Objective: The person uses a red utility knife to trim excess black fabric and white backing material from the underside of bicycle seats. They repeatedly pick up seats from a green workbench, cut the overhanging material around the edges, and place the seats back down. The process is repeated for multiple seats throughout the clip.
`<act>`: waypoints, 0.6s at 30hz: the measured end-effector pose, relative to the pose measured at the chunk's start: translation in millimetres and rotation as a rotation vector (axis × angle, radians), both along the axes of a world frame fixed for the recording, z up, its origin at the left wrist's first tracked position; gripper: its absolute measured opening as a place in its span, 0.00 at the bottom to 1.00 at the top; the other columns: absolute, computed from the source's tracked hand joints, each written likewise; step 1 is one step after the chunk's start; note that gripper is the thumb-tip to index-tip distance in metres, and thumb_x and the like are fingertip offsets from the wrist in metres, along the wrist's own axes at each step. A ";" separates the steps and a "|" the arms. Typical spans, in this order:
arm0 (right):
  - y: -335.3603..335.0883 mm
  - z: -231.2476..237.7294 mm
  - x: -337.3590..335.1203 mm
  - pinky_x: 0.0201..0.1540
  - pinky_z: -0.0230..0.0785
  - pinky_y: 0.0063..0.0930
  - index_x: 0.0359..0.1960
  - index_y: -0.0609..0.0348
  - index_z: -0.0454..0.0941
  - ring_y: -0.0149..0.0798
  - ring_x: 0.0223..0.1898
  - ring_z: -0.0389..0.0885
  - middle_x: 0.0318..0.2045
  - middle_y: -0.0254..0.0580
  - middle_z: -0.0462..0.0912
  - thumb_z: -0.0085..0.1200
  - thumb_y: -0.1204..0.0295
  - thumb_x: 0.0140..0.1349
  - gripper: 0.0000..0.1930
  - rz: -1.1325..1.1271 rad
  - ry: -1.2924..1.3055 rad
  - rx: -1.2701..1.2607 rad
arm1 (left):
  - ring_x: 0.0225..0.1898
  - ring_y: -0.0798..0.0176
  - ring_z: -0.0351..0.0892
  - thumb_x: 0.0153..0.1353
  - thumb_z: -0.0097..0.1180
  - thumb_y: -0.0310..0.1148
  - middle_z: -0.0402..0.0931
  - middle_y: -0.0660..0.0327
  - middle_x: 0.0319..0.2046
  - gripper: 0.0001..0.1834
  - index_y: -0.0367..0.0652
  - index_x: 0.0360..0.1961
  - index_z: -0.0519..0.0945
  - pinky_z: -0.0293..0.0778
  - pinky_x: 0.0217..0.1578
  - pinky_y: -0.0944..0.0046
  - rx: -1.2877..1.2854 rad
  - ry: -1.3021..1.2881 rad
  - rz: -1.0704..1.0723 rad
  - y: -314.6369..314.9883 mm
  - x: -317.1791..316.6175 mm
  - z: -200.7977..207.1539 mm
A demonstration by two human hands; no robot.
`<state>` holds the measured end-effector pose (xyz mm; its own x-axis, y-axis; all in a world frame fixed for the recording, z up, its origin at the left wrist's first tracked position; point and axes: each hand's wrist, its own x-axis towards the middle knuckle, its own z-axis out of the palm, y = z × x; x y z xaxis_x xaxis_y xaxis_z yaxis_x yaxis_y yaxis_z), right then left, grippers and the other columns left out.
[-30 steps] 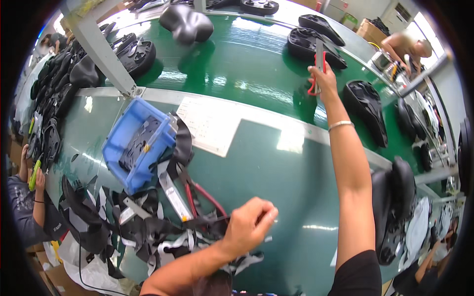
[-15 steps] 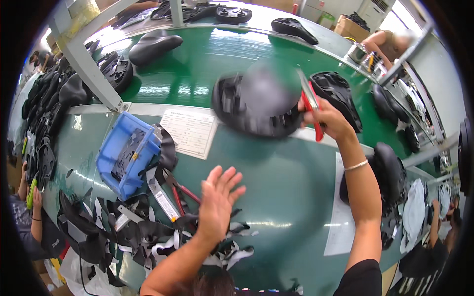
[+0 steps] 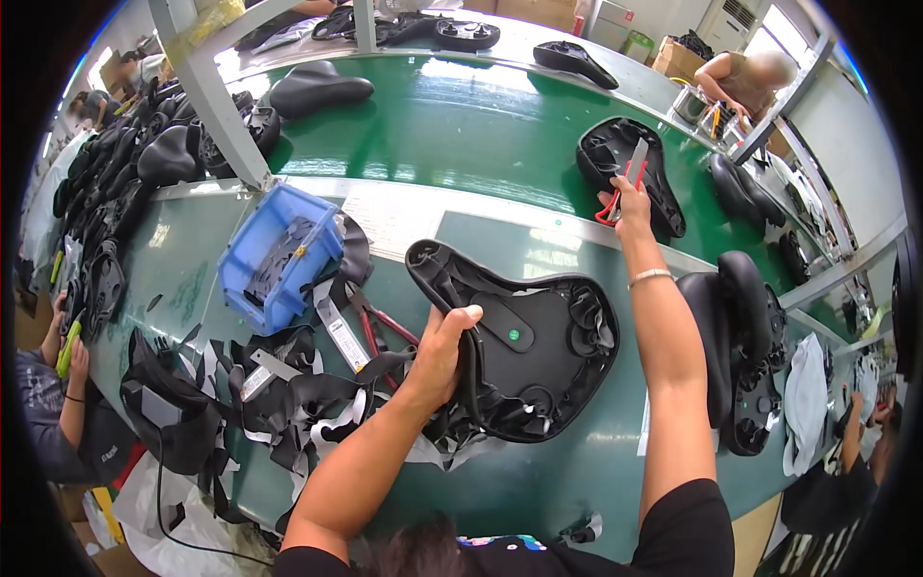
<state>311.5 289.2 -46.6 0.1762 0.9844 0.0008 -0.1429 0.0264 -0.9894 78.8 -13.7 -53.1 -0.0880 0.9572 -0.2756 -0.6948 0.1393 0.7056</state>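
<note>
My left hand grips the left edge of a black bicycle saddle that lies upside down on the green table, its hollow underside facing up. My right hand is raised farther out, over the belt, and holds red-handled scissors with the blades pointing up. Just beyond that hand lies another upturned black saddle. A pile of black and white trimmed scraps sits beside my left forearm.
A blue bin of black parts stands left of the saddle, with red-handled pliers near it. Stacked saddles lie at the right, more saddles at the far left. A grey post rises behind the bin. Other people work at the left and top right.
The black saddle has come down from mid-air onto the table in front of me, and my left hand, open before, now grips its edge. My right hand stays raised with the scissors.
</note>
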 end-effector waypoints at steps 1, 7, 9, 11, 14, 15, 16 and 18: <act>-25.2 3.2 -14.0 0.28 0.78 0.31 0.49 0.57 0.70 0.37 0.26 0.80 0.33 0.37 0.75 0.58 0.72 0.54 0.20 0.017 0.041 0.023 | 0.35 0.57 0.81 0.59 0.48 0.39 0.79 0.51 0.36 0.21 0.31 0.45 0.75 0.79 0.39 0.60 0.020 -0.008 0.000 -2.6 -3.8 -5.7; -234.1 63.9 34.5 0.22 0.71 0.24 0.53 0.56 0.68 0.29 0.21 0.76 0.29 0.34 0.74 0.53 0.71 0.60 0.19 0.264 -0.237 -0.074 | 0.34 0.55 0.82 0.57 0.46 0.46 0.80 0.47 0.36 0.26 0.29 0.43 0.76 0.80 0.37 0.61 0.129 0.069 -0.203 -2.0 -9.0 -3.2; -293.1 70.8 50.4 0.20 0.68 0.21 0.54 0.57 0.67 0.26 0.18 0.73 0.27 0.34 0.74 0.52 0.70 0.63 0.18 0.345 -0.391 -0.101 | 0.34 0.64 0.78 0.56 0.51 0.42 0.77 0.55 0.37 0.24 0.33 0.47 0.72 0.77 0.35 0.67 0.054 0.175 -0.244 -17.1 -13.9 29.1; -341.0 71.0 57.3 0.20 0.67 0.20 0.56 0.59 0.66 0.25 0.17 0.72 0.28 0.36 0.77 0.49 0.70 0.66 0.18 0.340 -0.480 -0.045 | 0.34 0.71 0.74 0.55 0.57 0.39 0.74 0.60 0.37 0.24 0.35 0.49 0.70 0.73 0.35 0.71 0.018 0.408 -0.252 -39.7 -14.1 63.4; -384.8 65.9 66.4 0.21 0.66 0.22 0.60 0.61 0.64 0.28 0.18 0.72 0.29 0.39 0.78 0.46 0.77 0.64 0.21 0.456 -0.817 0.364 | 0.33 0.71 0.75 0.56 0.56 0.38 0.74 0.61 0.36 0.22 0.35 0.47 0.71 0.74 0.35 0.70 -0.010 0.474 -0.251 -64.3 -18.7 82.5; -390.8 64.8 68.6 0.22 0.66 0.23 0.59 0.60 0.66 0.31 0.19 0.73 0.29 0.40 0.78 0.49 0.80 0.61 0.23 0.502 -0.939 0.590 | 0.33 0.71 0.75 0.56 0.56 0.37 0.75 0.61 0.36 0.21 0.35 0.47 0.72 0.74 0.35 0.70 -0.025 0.498 -0.287 -69.3 -18.6 92.2; -390.3 70.5 62.7 0.22 0.67 0.24 0.58 0.58 0.68 0.34 0.20 0.74 0.29 0.40 0.78 0.52 0.81 0.58 0.24 0.549 -1.032 0.745 | 0.33 0.71 0.75 0.56 0.55 0.37 0.75 0.61 0.35 0.20 0.35 0.46 0.72 0.74 0.35 0.70 -0.032 0.527 -0.315 -73.8 -20.1 99.9; -385.0 78.0 54.0 0.22 0.67 0.28 0.59 0.50 0.70 0.39 0.20 0.73 0.26 0.40 0.76 0.56 0.79 0.54 0.28 0.602 -1.181 0.771 | 0.33 0.70 0.76 0.55 0.55 0.37 0.76 0.59 0.35 0.21 0.33 0.46 0.73 0.75 0.35 0.68 -0.030 0.583 -0.295 -80.5 -21.1 104.0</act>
<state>365.5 -95.8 31.4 -0.7041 0.6014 0.3776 0.5129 0.7984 -0.3154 57.7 -94.1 50.9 0.0342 0.9568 -0.2886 -0.1286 0.2906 0.9482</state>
